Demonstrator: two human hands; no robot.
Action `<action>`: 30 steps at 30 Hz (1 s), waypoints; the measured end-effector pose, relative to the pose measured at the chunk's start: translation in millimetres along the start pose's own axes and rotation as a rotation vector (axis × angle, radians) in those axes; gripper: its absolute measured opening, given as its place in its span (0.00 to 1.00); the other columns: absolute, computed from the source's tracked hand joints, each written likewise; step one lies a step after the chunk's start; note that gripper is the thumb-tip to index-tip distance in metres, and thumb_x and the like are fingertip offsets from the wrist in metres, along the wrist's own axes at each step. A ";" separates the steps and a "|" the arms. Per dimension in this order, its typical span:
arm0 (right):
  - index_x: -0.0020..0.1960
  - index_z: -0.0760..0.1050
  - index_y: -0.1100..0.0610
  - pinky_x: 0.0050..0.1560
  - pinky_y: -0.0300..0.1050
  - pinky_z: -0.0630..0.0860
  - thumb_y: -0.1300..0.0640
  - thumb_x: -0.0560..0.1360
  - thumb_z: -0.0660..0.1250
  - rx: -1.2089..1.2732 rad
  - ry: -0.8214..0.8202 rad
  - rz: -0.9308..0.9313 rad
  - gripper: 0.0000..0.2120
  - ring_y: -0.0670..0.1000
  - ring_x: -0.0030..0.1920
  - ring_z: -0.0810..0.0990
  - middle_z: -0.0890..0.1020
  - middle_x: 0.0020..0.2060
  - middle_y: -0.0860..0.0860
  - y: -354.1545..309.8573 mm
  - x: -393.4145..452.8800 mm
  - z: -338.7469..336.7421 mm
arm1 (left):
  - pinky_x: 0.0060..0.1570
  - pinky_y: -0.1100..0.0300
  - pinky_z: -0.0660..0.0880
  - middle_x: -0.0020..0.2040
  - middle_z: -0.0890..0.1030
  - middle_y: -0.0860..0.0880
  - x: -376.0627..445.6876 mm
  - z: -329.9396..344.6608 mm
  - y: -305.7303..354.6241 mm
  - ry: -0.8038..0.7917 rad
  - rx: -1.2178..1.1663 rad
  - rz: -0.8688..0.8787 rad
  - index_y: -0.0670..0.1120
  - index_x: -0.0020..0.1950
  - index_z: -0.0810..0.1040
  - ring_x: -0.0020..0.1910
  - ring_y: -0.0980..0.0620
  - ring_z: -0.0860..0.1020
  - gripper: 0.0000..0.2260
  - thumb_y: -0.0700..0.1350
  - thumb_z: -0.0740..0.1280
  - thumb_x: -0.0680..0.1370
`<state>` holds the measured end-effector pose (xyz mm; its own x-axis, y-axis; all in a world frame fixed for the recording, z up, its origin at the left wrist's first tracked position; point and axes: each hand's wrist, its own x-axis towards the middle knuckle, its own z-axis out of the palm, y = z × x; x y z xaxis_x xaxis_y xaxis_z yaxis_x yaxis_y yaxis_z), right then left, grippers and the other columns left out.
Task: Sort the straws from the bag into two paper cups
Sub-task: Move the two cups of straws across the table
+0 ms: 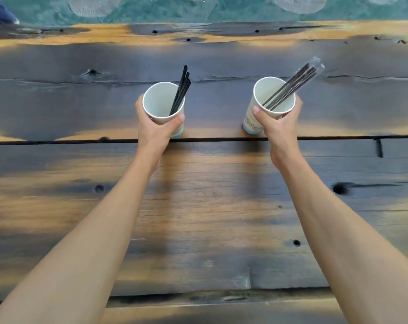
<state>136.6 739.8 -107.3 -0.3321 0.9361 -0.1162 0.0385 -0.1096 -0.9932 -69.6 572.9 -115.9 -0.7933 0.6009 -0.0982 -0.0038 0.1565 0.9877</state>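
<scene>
My left hand (pixel 155 121) grips bare-straw cup (pixel 163 102); right hand (pixel 280 122) grips wrapped-straw cup (pixel 273 95); straws lean away, seemingly sorted.

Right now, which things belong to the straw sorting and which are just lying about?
Job: left white paper cup of bare black straws, in left hand; right white paper cup of clear-wrapped black straws, in right hand.
Lying about: dark wooden table; teal patterned floor.

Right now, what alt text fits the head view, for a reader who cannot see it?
A person's left hand and right hand each grip a white paper cup on a dark wooden table. The left cup holds bare black straws; the right cup holds straws in clear wrappers.
</scene>
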 end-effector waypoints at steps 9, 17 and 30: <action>0.71 0.60 0.52 0.69 0.52 0.72 0.57 0.67 0.79 -0.057 -0.021 -0.027 0.39 0.51 0.67 0.74 0.73 0.68 0.54 10.8 10.4 11.1 | 0.64 0.59 0.74 0.66 0.74 0.53 23.1 4.9 -2.4 -0.018 0.028 0.018 0.54 0.72 0.61 0.65 0.57 0.74 0.38 0.48 0.79 0.68; 0.75 0.58 0.53 0.68 0.53 0.73 0.57 0.67 0.78 -0.083 -0.036 0.002 0.43 0.50 0.68 0.74 0.72 0.70 0.50 17.7 6.5 5.0 | 0.61 0.63 0.75 0.69 0.73 0.53 17.9 4.8 -6.3 -0.017 0.012 -0.010 0.53 0.75 0.60 0.65 0.58 0.75 0.40 0.45 0.79 0.69; 0.77 0.54 0.49 0.74 0.50 0.64 0.49 0.68 0.77 -0.193 -0.003 0.010 0.45 0.52 0.75 0.62 0.64 0.74 0.50 -18.2 -46.7 -5.3 | 0.77 0.46 0.54 0.81 0.53 0.54 -42.2 -18.5 35.3 0.054 0.245 -0.003 0.57 0.80 0.49 0.79 0.57 0.52 0.48 0.57 0.76 0.69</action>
<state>156.4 699.9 -83.9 -0.3338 0.9342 -0.1263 0.2218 -0.0524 -0.9737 -47.5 538.6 -74.6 -0.8248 0.5586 -0.0877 0.1368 0.3477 0.9276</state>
